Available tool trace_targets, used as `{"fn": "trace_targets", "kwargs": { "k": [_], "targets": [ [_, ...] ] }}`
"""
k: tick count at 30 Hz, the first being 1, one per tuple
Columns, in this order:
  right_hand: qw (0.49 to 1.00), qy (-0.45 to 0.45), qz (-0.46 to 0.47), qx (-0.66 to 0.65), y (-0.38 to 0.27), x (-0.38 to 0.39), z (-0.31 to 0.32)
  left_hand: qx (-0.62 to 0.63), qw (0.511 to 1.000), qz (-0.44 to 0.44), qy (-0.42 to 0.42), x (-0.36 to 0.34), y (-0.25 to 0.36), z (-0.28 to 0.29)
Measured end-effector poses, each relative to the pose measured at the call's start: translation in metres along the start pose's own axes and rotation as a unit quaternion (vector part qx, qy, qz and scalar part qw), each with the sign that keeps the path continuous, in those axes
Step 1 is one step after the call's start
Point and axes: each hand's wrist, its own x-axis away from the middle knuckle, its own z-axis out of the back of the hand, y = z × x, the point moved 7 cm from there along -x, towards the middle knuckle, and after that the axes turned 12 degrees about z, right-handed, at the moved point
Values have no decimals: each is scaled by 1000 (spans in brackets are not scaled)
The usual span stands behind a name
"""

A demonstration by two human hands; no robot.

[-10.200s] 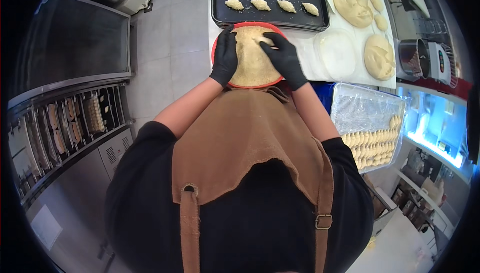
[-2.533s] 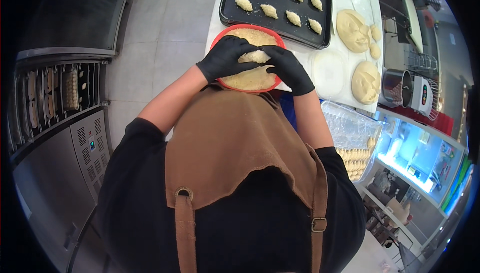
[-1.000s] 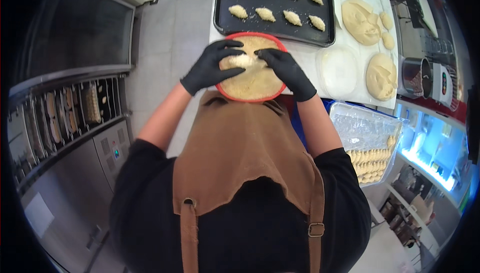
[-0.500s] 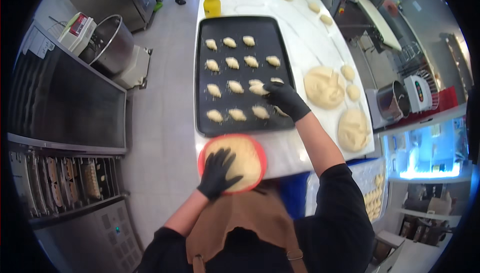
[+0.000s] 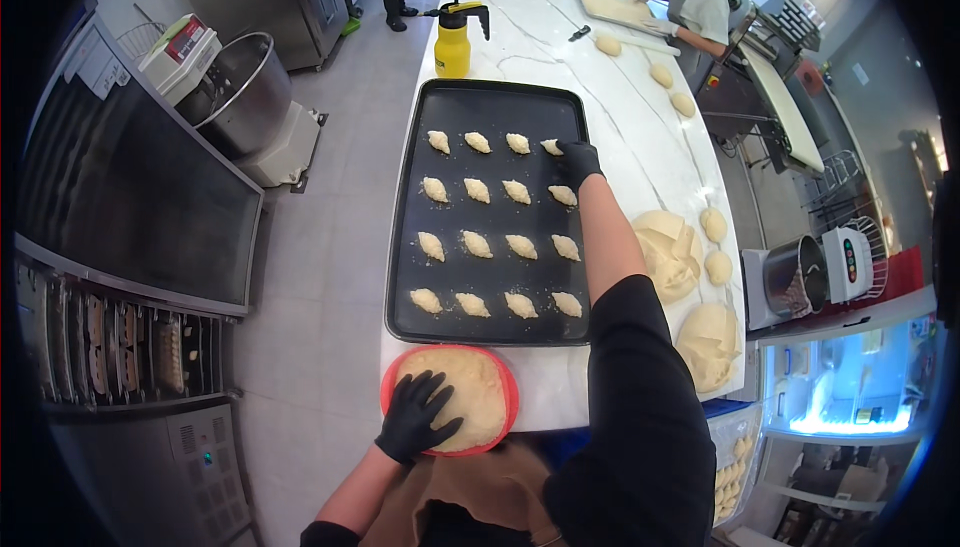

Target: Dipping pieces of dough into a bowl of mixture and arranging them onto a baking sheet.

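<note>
A large black baking tray (image 5: 460,323) bears rows of small, spindle-shaped dough pieces (image 5: 477,190) with crumbly coatings. At its far right, my black-gloved right hand (image 5: 579,160) pinches the end piece of the farthest row, a coated dough piece (image 5: 551,147); the fingertips are partly hidden. Near me, a red bowl (image 5: 511,402) holds a pale, grainy coating (image 5: 470,387). My gloved left hand (image 5: 415,417) lies on that coating with its fingers spread, gripping nothing.
Beyond the tray stands a yellow spray bottle (image 5: 453,53). Paper-like wrapped mounds (image 5: 668,257) and dough balls (image 5: 713,225) lie along the table's right side. A co-worker (image 5: 697,7) handles a far tray (image 5: 625,13). A mixer (image 5: 245,97) stands at left.
My right hand has moved away from me, from the tray's near rows to the far right corner, where a fourth piece now shows in the farthest row. The left hand stays in the bowl.
</note>
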Motion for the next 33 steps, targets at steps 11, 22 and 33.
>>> {"fn": "trace_targets", "kwargs": {
  "k": [11, 22, 33],
  "targets": [
    [989, 26, 119, 78, 1, 9, -7, -18, 1000, -19, 7, 9, -1, 6],
    [918, 87, 388, -11, -235, 391, -12, 329, 940, 66, 69, 15, -55, 22],
    [937, 231, 246, 89, -150, 572, 46, 29, 982, -186, -11, 11, 15, 29]
  ]
}}
